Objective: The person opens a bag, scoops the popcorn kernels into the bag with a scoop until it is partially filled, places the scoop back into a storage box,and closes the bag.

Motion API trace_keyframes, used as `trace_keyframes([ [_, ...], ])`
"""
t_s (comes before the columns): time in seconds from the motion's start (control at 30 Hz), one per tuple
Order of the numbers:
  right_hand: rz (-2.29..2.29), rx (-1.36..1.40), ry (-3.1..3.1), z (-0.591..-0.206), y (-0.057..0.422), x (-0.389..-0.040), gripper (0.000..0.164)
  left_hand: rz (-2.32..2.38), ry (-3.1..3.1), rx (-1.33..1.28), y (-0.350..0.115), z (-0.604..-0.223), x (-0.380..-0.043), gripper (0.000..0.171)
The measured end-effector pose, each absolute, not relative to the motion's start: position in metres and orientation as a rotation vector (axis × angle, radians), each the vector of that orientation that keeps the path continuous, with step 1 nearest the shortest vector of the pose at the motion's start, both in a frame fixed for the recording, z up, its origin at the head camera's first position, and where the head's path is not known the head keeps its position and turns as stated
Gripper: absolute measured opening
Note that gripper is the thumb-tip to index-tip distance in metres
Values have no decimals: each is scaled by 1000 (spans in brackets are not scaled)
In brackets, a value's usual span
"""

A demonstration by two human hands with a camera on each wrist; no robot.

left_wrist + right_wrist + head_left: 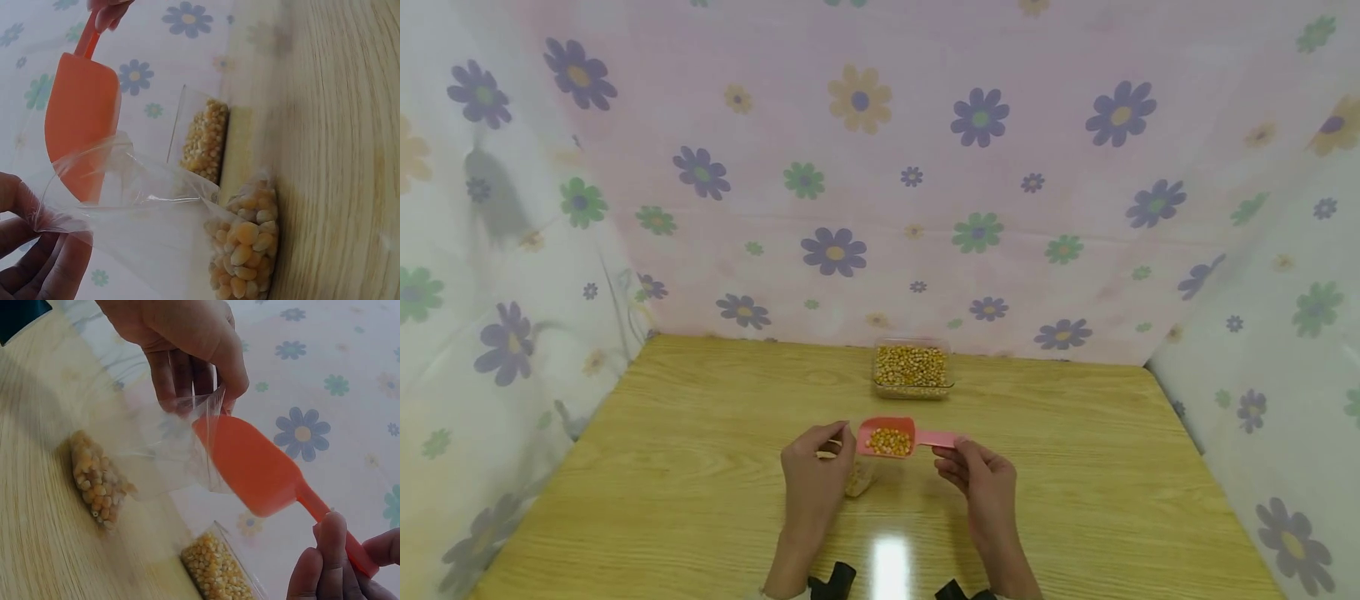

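My left hand [820,467] pinches the top edge of a clear plastic bag [156,225], whose bottom holds corn kernels [244,250] and rests on the table. In my right hand [988,483] is the handle of a red-pink scoop [887,423], gripped between thumb and fingers. Corn kernels [889,442] lie in the scoop's bowl. The scoop's front lip reaches into the mouth of the bag, close to the left fingertips, as both wrist views show. From the head view, the left hand covers much of the bag.
Behind the hands, a clear rectangular container [913,393] full of corn kernels stands near the back of the wooden table [700,400]. Flower-patterned cloth [880,208] hangs at the back and along both sides.
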State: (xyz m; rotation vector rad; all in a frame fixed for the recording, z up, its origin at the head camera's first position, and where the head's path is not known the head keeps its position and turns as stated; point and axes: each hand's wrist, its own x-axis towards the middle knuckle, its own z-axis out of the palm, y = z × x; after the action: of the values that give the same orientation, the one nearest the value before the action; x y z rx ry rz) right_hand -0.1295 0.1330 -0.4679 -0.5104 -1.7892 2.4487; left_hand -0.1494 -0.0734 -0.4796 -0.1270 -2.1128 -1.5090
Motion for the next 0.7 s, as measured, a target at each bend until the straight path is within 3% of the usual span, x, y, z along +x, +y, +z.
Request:
trace_keyframes([
  [0.7, 2381, -453, -1876, -456, 122, -124, 36, -1522, -2114, -149, -72, -484, -152, 10],
])
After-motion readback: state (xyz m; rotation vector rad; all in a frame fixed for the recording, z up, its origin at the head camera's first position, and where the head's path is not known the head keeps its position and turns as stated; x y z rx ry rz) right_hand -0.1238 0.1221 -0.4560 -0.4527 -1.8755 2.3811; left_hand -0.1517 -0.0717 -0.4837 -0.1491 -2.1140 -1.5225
